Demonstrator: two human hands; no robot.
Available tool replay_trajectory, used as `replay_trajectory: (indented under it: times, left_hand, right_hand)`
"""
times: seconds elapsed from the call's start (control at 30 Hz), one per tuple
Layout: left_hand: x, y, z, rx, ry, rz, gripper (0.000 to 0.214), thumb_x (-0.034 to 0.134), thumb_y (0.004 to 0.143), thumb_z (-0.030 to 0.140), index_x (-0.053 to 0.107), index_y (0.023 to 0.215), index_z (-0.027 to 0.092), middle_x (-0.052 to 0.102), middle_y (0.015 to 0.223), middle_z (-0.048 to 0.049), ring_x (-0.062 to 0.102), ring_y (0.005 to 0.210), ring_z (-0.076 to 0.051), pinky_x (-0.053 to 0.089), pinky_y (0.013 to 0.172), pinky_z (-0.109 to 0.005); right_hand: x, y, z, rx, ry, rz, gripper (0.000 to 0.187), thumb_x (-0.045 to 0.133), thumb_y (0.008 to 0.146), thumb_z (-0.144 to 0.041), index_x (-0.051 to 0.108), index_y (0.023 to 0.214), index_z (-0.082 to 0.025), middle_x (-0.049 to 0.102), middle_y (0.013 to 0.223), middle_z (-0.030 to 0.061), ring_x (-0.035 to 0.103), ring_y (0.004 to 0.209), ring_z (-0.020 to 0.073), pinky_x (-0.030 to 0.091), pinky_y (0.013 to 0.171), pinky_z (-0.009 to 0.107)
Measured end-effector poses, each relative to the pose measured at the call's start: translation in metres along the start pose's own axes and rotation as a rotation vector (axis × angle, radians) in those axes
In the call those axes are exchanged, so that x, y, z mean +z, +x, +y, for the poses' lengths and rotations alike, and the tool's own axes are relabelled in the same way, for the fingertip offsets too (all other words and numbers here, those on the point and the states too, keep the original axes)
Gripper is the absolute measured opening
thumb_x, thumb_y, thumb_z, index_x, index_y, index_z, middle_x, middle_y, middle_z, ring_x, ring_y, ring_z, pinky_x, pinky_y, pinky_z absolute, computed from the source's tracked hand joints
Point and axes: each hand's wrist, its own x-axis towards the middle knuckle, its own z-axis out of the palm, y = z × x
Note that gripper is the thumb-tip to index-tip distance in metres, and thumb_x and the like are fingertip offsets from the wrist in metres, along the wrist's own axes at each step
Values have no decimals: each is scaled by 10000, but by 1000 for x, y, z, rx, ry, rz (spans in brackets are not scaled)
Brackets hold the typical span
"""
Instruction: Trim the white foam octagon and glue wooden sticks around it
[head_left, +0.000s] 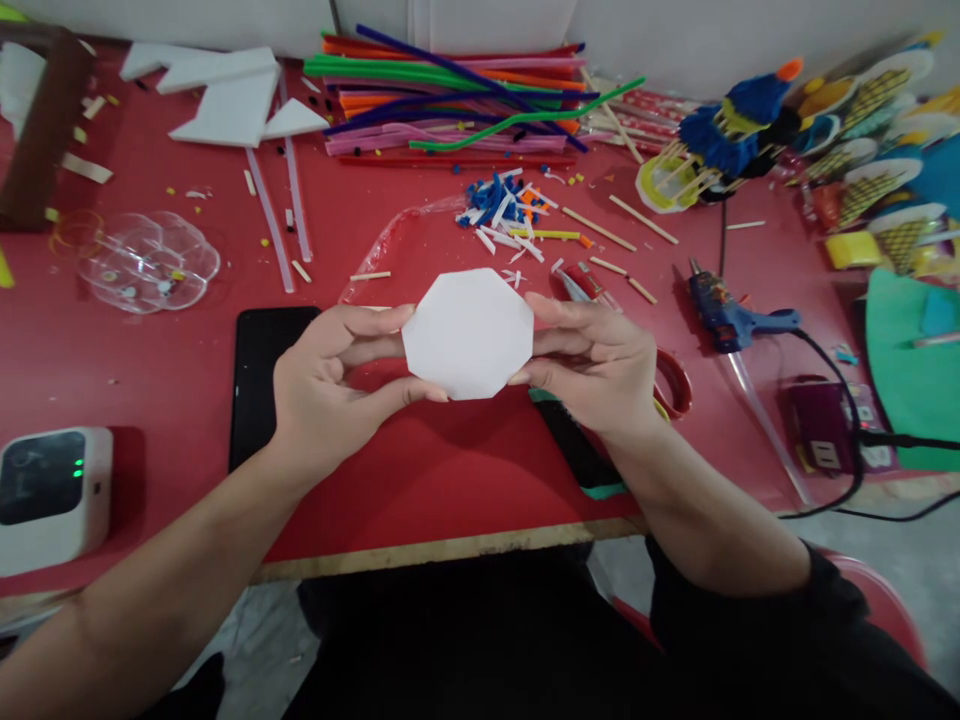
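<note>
Between my two hands is a white octagon (469, 335), flat-faced and plain, raised above the red table. My left hand (330, 375) pinches its left side, thumb at the lower edge and fingers at the upper left. From the other side my right hand (596, 360) grips it the same way, thumb and fingertips on the right edges. Under my left hand lies a black phone (266, 385). Partly hidden by my right hand are red-handled scissors (676, 383) and a black object with a green edge (577, 445).
Behind lie coloured pipe cleaners (457, 95), foam scraps (502, 205) and white foam pieces (232, 95). At right are a blue glue gun (731, 310) with its cable and a purple box (825, 425). A clear compartment tray (150, 262) and a white device (56, 495) stand left.
</note>
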Motion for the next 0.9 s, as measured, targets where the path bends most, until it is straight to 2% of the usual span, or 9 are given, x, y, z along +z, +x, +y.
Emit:
replay_trajectory:
  times: [0.37,0.47,0.53,0.6,0.67,0.73,0.8,0.9]
  left_hand:
    - [-1,0,-2,-40,74,-22,545,911,675,458,665,1133,296,748,1184,-24,771,977,-271,673,891,-449]
    - [0,2,-1,-66,9,-75,567,887,718,443,640,1202,284,762,1154,-41,761,1002,-259,662,906,-441]
    - [1,4,0,-93,-77,-131,521,827,793,445,616,1241,282,753,1196,-55,735,1081,-264,646,933,-444]
    - [3,5,0,-114,-144,-136,431,765,855,439,610,1228,289,729,1252,-58,701,1156,-261,635,942,-421]
    - [5,6,-1,-156,-149,-109,347,741,879,402,620,1185,291,728,1238,-54,702,1143,-241,638,900,-373]
    - [6,5,-4,-215,-112,-131,328,729,885,367,620,1182,279,751,1160,-56,734,1039,-224,647,800,-332]
    - [6,2,-5,-244,-23,-219,341,706,888,357,623,1201,251,764,1106,-67,749,935,-224,642,731,-328]
    - [7,-4,-5,-176,264,-347,351,658,894,328,631,1229,224,759,1105,-82,737,945,-255,624,805,-389]
  right_hand:
    - [-2,1,1,35,-37,-17,453,826,796,-415,672,1200,-279,808,878,-18,788,819,220,690,769,393]
    - [-2,1,3,34,-64,4,462,844,777,-382,665,1192,-288,807,902,-21,784,821,213,684,733,369]
    - [-2,1,4,18,-81,5,449,837,786,-335,658,1195,-284,805,914,-19,780,824,203,673,719,348]
    - [-2,3,3,-30,-119,-34,354,793,826,-281,671,1157,-267,800,913,-13,774,836,193,660,744,339]
    - [-4,4,-1,-65,-247,-117,203,734,861,-236,702,1061,-245,792,927,5,764,845,191,642,770,338]
    - [-7,4,-9,-25,-491,-188,164,696,871,-216,713,1034,-231,776,975,34,747,833,198,625,754,346]
    - [-10,0,-18,85,-813,-229,286,723,849,-257,693,1129,-211,748,1043,81,730,869,244,612,748,393]
    - [-13,-15,-26,226,-1195,-274,482,756,821,-334,638,1252,-153,701,1111,162,701,977,346,594,771,477]
